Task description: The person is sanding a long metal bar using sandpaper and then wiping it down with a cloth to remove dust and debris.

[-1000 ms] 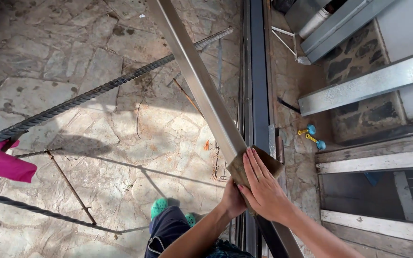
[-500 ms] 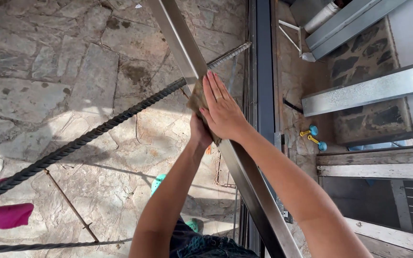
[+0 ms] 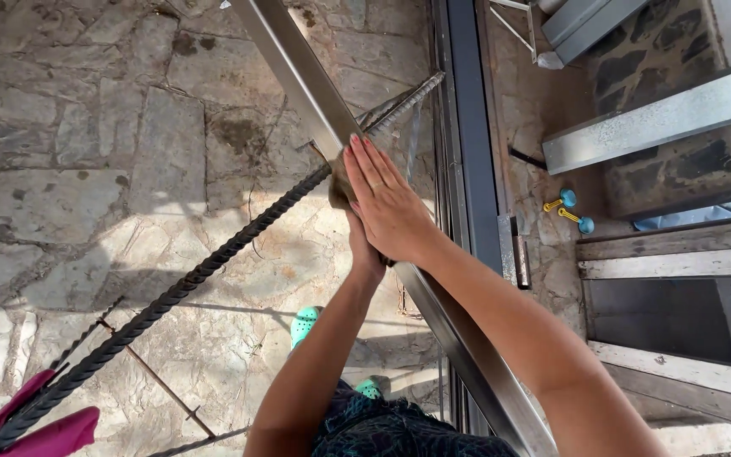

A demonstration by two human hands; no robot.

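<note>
The right hand lies flat, fingers together and stretched out, on a small brownish pad of abrasive paper, pressing it against the long grey square-section metal bar. The left hand sits just beneath it, mostly hidden; it seems to cup the bar from below, though whether its fingers are closed around it cannot be told. The bar's long axis runs diagonally, from the upper left, far from the person, down to the lower right past the right forearm. A dark ribbed steel rod crosses under the bar near the hands, slanting from lower left to upper right. Below lies the stone-paved floor.
</note>
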